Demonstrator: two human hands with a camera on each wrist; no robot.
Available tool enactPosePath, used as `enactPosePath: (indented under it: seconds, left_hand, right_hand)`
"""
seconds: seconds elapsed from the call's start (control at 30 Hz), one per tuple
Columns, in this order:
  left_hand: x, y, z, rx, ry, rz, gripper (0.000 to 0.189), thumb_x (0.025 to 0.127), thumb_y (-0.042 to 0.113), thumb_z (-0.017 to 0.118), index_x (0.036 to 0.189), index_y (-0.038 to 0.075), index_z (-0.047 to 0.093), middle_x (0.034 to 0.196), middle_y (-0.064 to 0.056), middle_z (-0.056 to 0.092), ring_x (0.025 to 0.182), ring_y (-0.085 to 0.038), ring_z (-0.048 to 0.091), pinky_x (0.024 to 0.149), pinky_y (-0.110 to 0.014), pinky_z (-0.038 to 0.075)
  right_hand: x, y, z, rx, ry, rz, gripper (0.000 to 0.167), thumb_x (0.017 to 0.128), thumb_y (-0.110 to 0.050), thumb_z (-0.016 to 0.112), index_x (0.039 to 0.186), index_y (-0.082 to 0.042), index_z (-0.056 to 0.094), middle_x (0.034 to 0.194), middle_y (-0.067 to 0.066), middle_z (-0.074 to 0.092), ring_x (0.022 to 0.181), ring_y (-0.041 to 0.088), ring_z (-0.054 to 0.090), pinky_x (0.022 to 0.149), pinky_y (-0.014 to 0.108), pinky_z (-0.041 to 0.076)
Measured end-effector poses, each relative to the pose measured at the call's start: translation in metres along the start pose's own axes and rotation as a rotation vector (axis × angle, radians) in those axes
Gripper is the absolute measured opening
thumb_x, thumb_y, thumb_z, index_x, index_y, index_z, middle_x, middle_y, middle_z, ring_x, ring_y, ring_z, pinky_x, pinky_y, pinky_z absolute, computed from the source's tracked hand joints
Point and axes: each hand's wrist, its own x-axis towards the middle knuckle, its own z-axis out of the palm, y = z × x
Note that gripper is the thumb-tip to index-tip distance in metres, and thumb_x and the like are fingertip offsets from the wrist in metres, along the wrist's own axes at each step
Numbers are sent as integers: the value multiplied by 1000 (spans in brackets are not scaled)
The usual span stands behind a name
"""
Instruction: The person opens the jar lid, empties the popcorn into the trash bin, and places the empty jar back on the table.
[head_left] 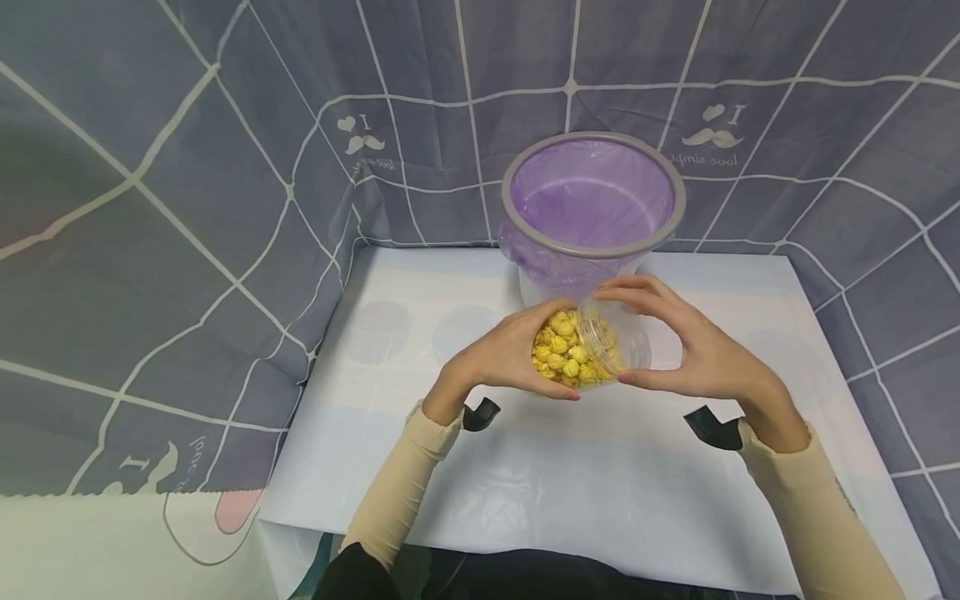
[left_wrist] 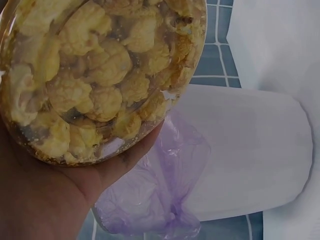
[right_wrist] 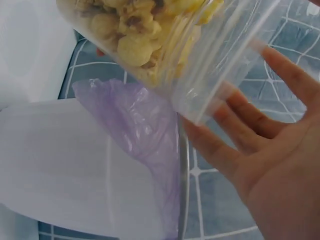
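Observation:
My left hand [head_left: 504, 354] grips a clear round jar [left_wrist: 107, 85] of yellow popcorn [head_left: 558, 354], thumb on the near side and fingers on the far side. The jar lies tipped sideways, its mouth toward the right and its base facing the left wrist camera. At the mouth, the fingers and thumb of my right hand [head_left: 701, 350] hold a clear lid [head_left: 633, 337] by its edge. In the right wrist view the lid [right_wrist: 225, 60] sits against the jar's mouth, with fingertips at its rim. Both hands are raised above the table.
Just beyond the hands stands a white bin [left_wrist: 245, 150] with a grey rim [head_left: 592, 250], lined with a purple bag [head_left: 547, 265]. A pale cloth [head_left: 495, 492] covers the table. Grey curtains [head_left: 420, 67] with white lines enclose the back and sides.

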Motion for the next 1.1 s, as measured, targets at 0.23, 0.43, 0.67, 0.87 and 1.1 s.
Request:
enactPosePath:
  seconds: [0.23,0.43,0.67,0.87,1.1]
  left_hand:
    - [-3,-2,1,-29,52,-21,111,64,43,98,155,20,39,145,0,57,129,-13,58,110,-37,51]
    - [-11,-9,2,-87,134,-42,113,63,38,99,157,23,37,147,-1,56,131,-16,58,111,-41,50]
    - [-18,-18,5,-101,168,-66,116,63,35,99,158,25,35,152,-2,52,136,-17,55,114,-43,48]
    - [-23,-20,7,-117,187,-65,117,62,35,100,158,25,35,152,-2,51,138,-19,52,116,-46,46]
    - [-26,-21,10,-117,199,-69,116,61,35,100,157,24,36,152,-1,50,139,-18,50,118,-46,44]
  right_hand:
    - [-13,13,-14,-23,191,81,97,69,11,87,155,-8,46,151,-5,46,139,4,43,106,9,42]
    - [-29,38,-20,-146,333,358,89,79,-7,87,156,-27,46,149,6,47,134,13,44,96,-1,35]
    - [-46,72,-16,-210,342,548,86,85,-28,84,159,-23,42,153,24,39,137,44,41,105,46,41]
    - [-60,113,-7,-299,293,650,87,88,-40,80,160,-13,38,155,34,33,140,55,34,104,78,32]
    - [-86,166,14,-378,209,783,88,94,-46,71,159,-1,33,149,41,31,136,60,32,97,80,38]
